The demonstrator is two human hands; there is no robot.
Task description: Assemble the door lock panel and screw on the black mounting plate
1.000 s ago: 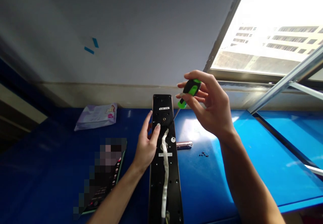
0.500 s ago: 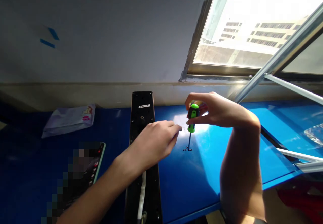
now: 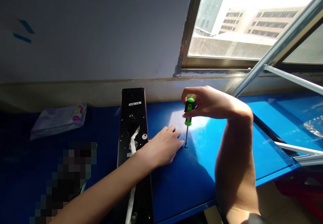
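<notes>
One green-and-black screwdriver (image 3: 188, 112), pinched near-upright by right hand (image 3: 210, 103), presumably for tip control at tiny black screws (image 3: 186, 147); left hand (image 3: 165, 146): finger closure unclear.

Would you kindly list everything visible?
Tabletop: count unclear, blue, beneath
Screwdriver: one, green-black, centre
Tiny pieces: uncountable, dark, screwdriver's tip
Panel: one, black, on tabletop
Cable: one, white, on panel
Packet: one, lilac, left
Blurred item: one, dark, left
Wall: one, grey, behind
Tape strips: two, blue, wall
Window: one, bright, right
Buildings: several, pale, outside
Frame: one, silver, right
Crinkled item: one, clear, right
Red item: one, lower right
Left hand: one, beside pieces
Right hand: one, holding screwdriver
</notes>
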